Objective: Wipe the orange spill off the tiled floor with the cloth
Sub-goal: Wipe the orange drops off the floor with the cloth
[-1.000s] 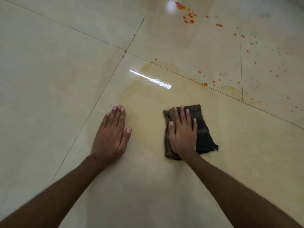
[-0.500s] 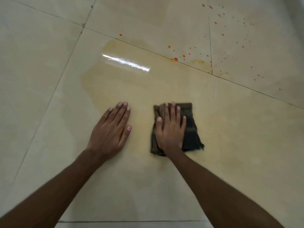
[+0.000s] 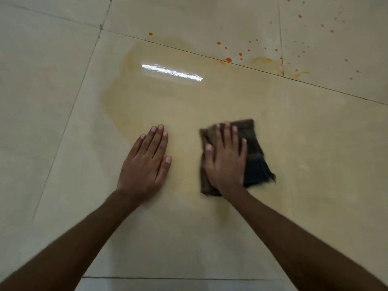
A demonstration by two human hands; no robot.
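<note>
A dark folded cloth [image 3: 256, 162] lies on the cream tiled floor [image 3: 63, 80]. My right hand [image 3: 225, 162] presses flat on its left half, fingers spread, and the cloth looks motion-blurred. My left hand [image 3: 144, 164] rests flat on the bare tile to the left, holding nothing. A wide pale orange smear [image 3: 159, 101] covers the tile ahead of both hands, with a glare streak on it. Bright orange drops [image 3: 228, 59] dot the grout line and the tiles at the far right.
Grout lines cross the floor: one slants across the top, one runs down the left, and one lies near the bottom edge. A yellowish streak [image 3: 260, 59] sits beside the drops. Fine splatter [image 3: 302, 43] reaches the top right corner.
My right hand slid the cloth left toward my left hand, then a little back to the right. The view tilted down, so the farthest splatter left the frame. My left hand stayed planted.
</note>
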